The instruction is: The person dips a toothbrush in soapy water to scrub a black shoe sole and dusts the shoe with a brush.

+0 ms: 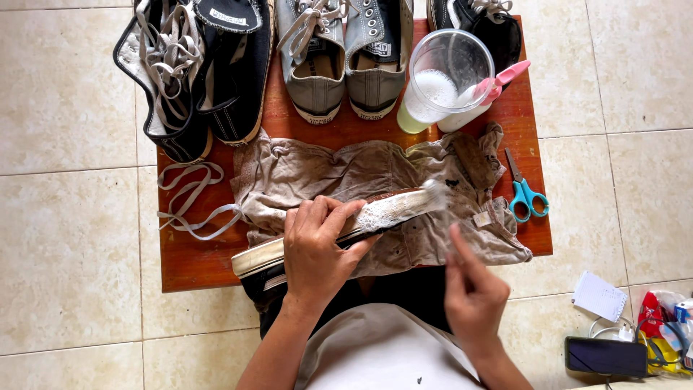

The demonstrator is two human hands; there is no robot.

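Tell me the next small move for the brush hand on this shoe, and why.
Probably draw the right hand and its blurred brush back leftward along the shoe's sole edge. Foam covers the stretch by the left hand, which pins the shoe on the stained cloth, while the strip left of it looks unfoamed.

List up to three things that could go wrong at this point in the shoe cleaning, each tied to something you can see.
1. The foamy white sole of the dark canvas shoe is slick; the left hand could lose its grip.
2. The clear plastic cup of milky liquid stands at the crowded edge of the red-brown wooden table; a knock might spill it over the grey canvas sneakers.
3. The blue-handled scissors lie open near the right hand, which moves fast and is blurred.
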